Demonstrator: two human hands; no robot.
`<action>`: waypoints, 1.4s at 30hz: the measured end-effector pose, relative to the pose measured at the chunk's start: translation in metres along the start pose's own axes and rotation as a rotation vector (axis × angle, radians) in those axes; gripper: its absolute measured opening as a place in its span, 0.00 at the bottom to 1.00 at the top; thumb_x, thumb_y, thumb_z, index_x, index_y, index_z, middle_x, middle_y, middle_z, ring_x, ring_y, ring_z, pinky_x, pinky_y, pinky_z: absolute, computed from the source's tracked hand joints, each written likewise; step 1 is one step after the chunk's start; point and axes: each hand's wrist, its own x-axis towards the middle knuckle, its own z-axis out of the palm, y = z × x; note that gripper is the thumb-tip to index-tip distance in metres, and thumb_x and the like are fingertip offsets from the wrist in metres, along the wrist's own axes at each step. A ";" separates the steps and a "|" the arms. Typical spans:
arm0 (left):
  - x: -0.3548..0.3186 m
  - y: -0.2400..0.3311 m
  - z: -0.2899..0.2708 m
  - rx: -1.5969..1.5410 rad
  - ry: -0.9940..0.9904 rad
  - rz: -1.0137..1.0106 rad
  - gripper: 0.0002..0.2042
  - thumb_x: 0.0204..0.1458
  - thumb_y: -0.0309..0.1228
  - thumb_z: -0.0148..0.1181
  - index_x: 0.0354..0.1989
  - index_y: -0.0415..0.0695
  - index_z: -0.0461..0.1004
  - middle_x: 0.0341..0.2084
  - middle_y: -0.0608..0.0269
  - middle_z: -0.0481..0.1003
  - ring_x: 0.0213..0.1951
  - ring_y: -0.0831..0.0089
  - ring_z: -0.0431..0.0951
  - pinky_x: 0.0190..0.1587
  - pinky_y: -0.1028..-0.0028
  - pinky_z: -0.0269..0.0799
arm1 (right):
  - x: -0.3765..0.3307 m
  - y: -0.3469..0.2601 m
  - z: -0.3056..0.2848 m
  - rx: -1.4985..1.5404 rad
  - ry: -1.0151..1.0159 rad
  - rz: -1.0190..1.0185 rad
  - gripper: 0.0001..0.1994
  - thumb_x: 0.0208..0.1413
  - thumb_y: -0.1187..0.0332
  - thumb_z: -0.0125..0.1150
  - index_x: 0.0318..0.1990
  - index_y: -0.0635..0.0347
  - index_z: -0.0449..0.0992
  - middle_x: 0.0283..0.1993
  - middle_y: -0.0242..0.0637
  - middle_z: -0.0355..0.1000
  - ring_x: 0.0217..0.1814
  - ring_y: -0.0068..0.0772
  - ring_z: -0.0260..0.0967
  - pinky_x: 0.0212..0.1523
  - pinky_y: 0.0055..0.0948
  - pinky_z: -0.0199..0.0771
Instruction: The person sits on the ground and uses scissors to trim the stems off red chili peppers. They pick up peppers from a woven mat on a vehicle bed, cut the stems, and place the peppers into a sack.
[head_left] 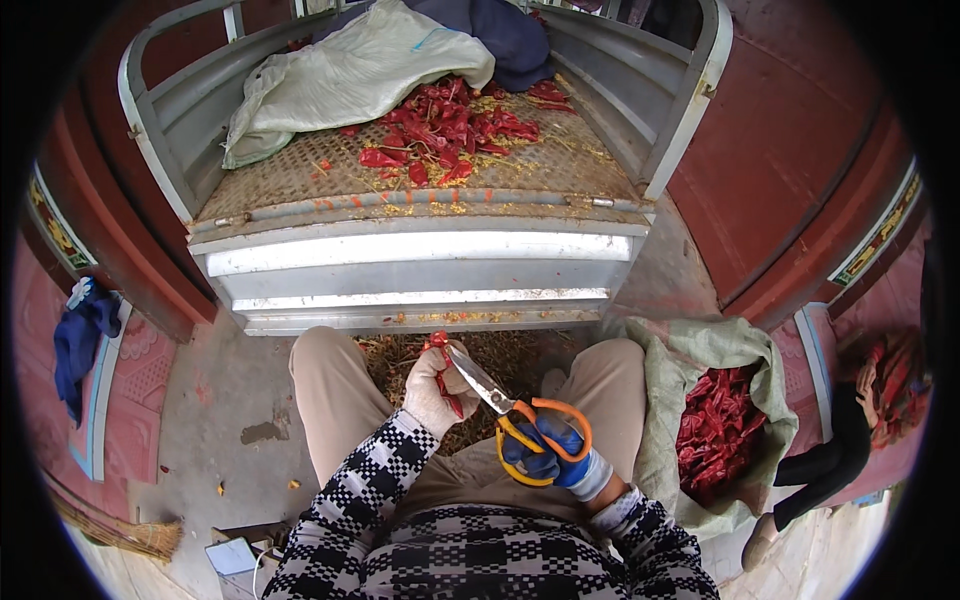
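My left hand (430, 398), in a pale glove, is closed around a dried red chili pepper (440, 345) whose ends stick out above and below the fist. In a blue glove, my right hand (550, 447) grips a pair of scissors (525, 435) with orange and yellow handles. The metal blades point up and left, close beside the pepper and the left hand; whether they touch it I cannot tell. Between my knees, beneath both hands, lies a heap of dry stems and scraps (490, 365).
Ahead stands a metal cart bed (420, 260) bearing a pile of red peppers (445, 130) and a pale woven sack (350, 75). An upright sack (655, 400) of peppers is by my right knee. Another person (830, 450) sits at far right. A broom (130, 525) lies lower left.
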 end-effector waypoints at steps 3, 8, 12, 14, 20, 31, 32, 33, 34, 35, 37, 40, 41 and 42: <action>0.000 -0.008 0.011 0.010 -0.068 0.014 0.04 0.50 0.29 0.49 0.32 0.46 0.70 0.13 0.74 0.61 0.13 0.81 0.57 0.25 0.75 0.66 | 0.016 0.016 -0.036 0.246 -0.296 0.050 0.21 0.62 0.56 0.55 0.56 0.59 0.65 0.35 0.42 0.68 0.16 0.15 0.57 0.13 0.13 0.55; -0.002 -0.027 0.057 0.016 0.070 0.128 0.12 0.53 0.42 0.58 0.26 0.48 0.74 0.11 0.71 0.63 0.16 0.73 0.60 0.26 0.71 0.55 | 0.030 0.039 -0.025 0.328 -0.527 -0.073 0.25 0.60 0.52 0.55 0.50 0.68 0.65 0.26 0.35 0.63 0.13 0.15 0.52 0.10 0.14 0.51; -0.003 -0.033 0.072 -0.012 -0.185 0.095 0.15 0.53 0.44 0.60 0.21 0.48 0.72 0.06 0.77 0.55 0.13 0.81 0.50 0.24 0.75 0.51 | 0.037 0.051 -0.027 0.264 -0.548 -0.166 0.28 0.58 0.48 0.56 0.46 0.70 0.65 0.18 0.26 0.58 0.11 0.14 0.49 0.10 0.15 0.47; 0.001 -0.036 0.072 -0.016 -0.228 0.086 0.15 0.53 0.44 0.60 0.21 0.48 0.71 0.07 0.77 0.55 0.13 0.81 0.50 0.24 0.76 0.50 | 0.035 0.053 -0.028 0.289 -0.474 -0.201 0.27 0.58 0.49 0.56 0.49 0.67 0.65 0.24 0.29 0.61 0.13 0.14 0.50 0.12 0.15 0.48; 0.000 -0.044 0.076 -0.029 -0.044 0.139 0.10 0.56 0.37 0.54 0.28 0.44 0.72 0.10 0.76 0.56 0.15 0.79 0.55 0.24 0.76 0.55 | 0.024 0.049 0.001 0.142 -0.367 -0.294 0.26 0.59 0.56 0.58 0.60 0.58 0.60 0.41 0.34 0.63 0.23 0.12 0.53 0.20 0.12 0.52; 0.001 -0.034 0.018 0.070 0.126 0.220 0.05 0.54 0.30 0.47 0.31 0.43 0.67 0.11 0.72 0.57 0.15 0.77 0.54 0.25 0.73 0.53 | -0.004 -0.038 0.045 -1.269 0.399 -0.868 0.19 0.55 0.57 0.60 0.43 0.65 0.71 0.26 0.37 0.67 0.23 0.31 0.64 0.25 0.26 0.64; 0.002 -0.029 0.025 0.142 0.057 0.248 0.05 0.55 0.29 0.46 0.31 0.43 0.67 0.11 0.72 0.57 0.16 0.77 0.54 0.26 0.72 0.53 | -0.006 -0.039 0.041 -1.511 0.437 -0.881 0.20 0.54 0.56 0.60 0.44 0.65 0.71 0.28 0.39 0.69 0.25 0.35 0.67 0.27 0.29 0.66; 0.006 -0.024 0.026 0.174 0.004 0.243 0.04 0.54 0.29 0.47 0.30 0.43 0.67 0.11 0.71 0.57 0.16 0.77 0.54 0.27 0.72 0.53 | -0.008 -0.041 0.038 -1.747 0.485 -0.912 0.21 0.53 0.56 0.61 0.44 0.65 0.71 0.29 0.42 0.71 0.28 0.40 0.69 0.29 0.32 0.68; 0.008 -0.025 0.029 0.201 -0.014 0.230 0.04 0.53 0.29 0.48 0.29 0.44 0.67 0.11 0.71 0.58 0.16 0.76 0.54 0.27 0.72 0.53 | -0.011 -0.043 0.039 -1.893 0.560 -0.835 0.22 0.51 0.55 0.62 0.45 0.65 0.71 0.32 0.45 0.72 0.31 0.44 0.71 0.31 0.36 0.69; 0.006 -0.023 0.032 0.237 -0.028 0.224 0.04 0.52 0.29 0.48 0.28 0.44 0.66 0.11 0.70 0.58 0.16 0.75 0.55 0.27 0.71 0.53 | -0.012 -0.042 0.038 -1.996 0.616 -0.785 0.26 0.46 0.54 0.63 0.47 0.64 0.71 0.36 0.44 0.73 0.35 0.44 0.72 0.35 0.37 0.69; 0.008 -0.022 0.017 0.190 -0.053 0.193 0.05 0.51 0.29 0.49 0.25 0.44 0.66 0.12 0.68 0.58 0.17 0.74 0.55 0.28 0.71 0.54 | -0.013 -0.043 0.037 -2.218 0.705 -0.672 0.33 0.37 0.51 0.66 0.51 0.62 0.70 0.44 0.43 0.74 0.44 0.43 0.73 0.43 0.39 0.68; 0.005 -0.024 0.018 0.243 -0.002 0.183 0.07 0.49 0.30 0.48 0.20 0.45 0.64 0.12 0.68 0.59 0.17 0.74 0.57 0.28 0.72 0.55 | -0.013 -0.045 0.046 -2.351 0.776 -0.581 0.34 0.37 0.48 0.66 0.51 0.60 0.71 0.44 0.41 0.74 0.46 0.41 0.72 0.45 0.40 0.66; 0.003 -0.024 0.025 0.279 0.026 0.194 0.08 0.48 0.30 0.47 0.18 0.46 0.63 0.12 0.68 0.60 0.17 0.74 0.57 0.28 0.72 0.56 | -0.013 -0.046 0.047 -2.387 0.791 -0.554 0.35 0.37 0.46 0.66 0.51 0.60 0.71 0.44 0.40 0.74 0.47 0.40 0.72 0.45 0.40 0.66; 0.002 -0.023 0.031 0.300 -0.018 0.182 0.08 0.49 0.30 0.47 0.19 0.46 0.62 0.12 0.68 0.61 0.18 0.73 0.59 0.28 0.72 0.56 | -0.013 -0.047 0.047 -2.407 0.789 -0.547 0.35 0.36 0.45 0.66 0.51 0.59 0.71 0.44 0.40 0.74 0.47 0.40 0.72 0.45 0.40 0.66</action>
